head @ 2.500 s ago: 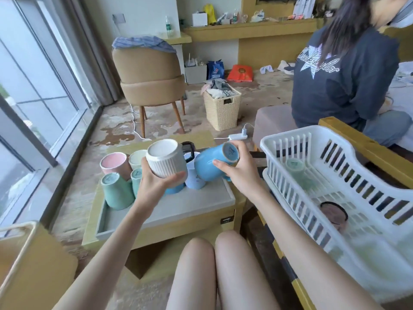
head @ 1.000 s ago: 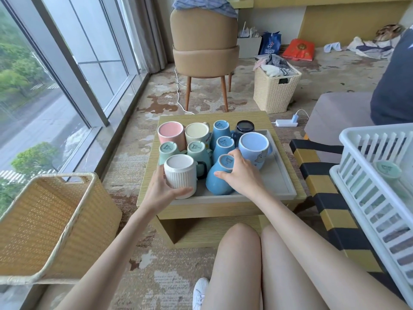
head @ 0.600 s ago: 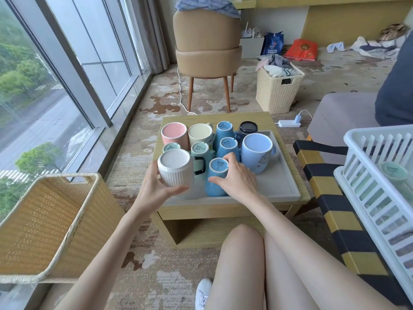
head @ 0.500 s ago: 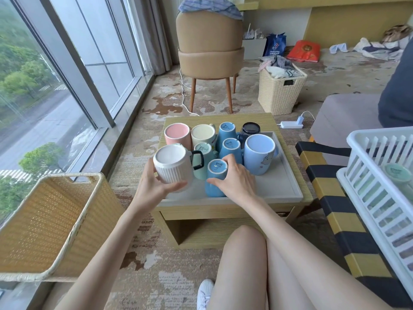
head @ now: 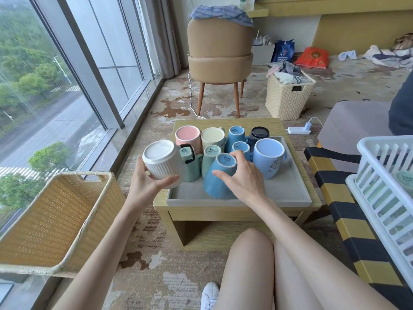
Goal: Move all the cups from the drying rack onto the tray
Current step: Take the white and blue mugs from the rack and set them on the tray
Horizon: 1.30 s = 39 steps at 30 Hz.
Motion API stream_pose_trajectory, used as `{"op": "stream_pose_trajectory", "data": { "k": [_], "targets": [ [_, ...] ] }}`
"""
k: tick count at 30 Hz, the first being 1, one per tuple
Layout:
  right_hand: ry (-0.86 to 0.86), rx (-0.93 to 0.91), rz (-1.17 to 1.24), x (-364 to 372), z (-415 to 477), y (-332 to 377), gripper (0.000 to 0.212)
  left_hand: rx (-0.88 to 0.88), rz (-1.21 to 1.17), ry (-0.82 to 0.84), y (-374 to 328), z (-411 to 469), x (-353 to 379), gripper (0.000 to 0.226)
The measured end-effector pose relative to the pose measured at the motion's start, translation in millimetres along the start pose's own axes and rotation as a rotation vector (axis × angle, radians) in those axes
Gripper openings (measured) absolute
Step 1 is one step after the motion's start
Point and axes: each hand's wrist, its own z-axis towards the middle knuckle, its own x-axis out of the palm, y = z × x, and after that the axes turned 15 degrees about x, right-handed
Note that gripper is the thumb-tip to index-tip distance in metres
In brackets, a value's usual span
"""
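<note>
Head camera: my left grip (head: pixel 147 186) is grasping the white ribbed cup (head: pixel 163 163). A second ago that cup sat on the tray (head: pixel 290 193). Now it is lifted and tipped, base toward me, in the air over the tray's left rim. My right grip (head: pixel 243 177) is clenched over the base of a blue cup (head: pixel 220 175). Half a second ago this cup stood upside down and straight, and now it leans left on the tray floor. The other cups crowd the far half of the tray on the low surface (head: pixel 223 212). I judge this is reshuffling to make room. At the right edge, the drying rack (head: pixel 380 175) holds at least one green cup (head: pixel 404 177), so the job isn't done.
</note>
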Motion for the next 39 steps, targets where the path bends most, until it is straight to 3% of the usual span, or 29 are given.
{"op": "stream_pose_trajectory", "data": {
  "k": [7, 19, 39],
  "targets": [
    [0.108, -0.051, 0.036, 36, -10, 26, 0.061, -0.027, 0.017, -0.067, 3, -1, -15, 0.091],
    [0.134, -0.046, -0.069, 64, -2, 46, 0.063, -0.029, 0.015, -0.058, 6, -2, -20, 0.090],
    [0.061, -0.053, -0.021, 90, -16, 45, 0.067, 0.007, 0.029, -0.047, -3, -1, -19, 0.092]
  ]
}}
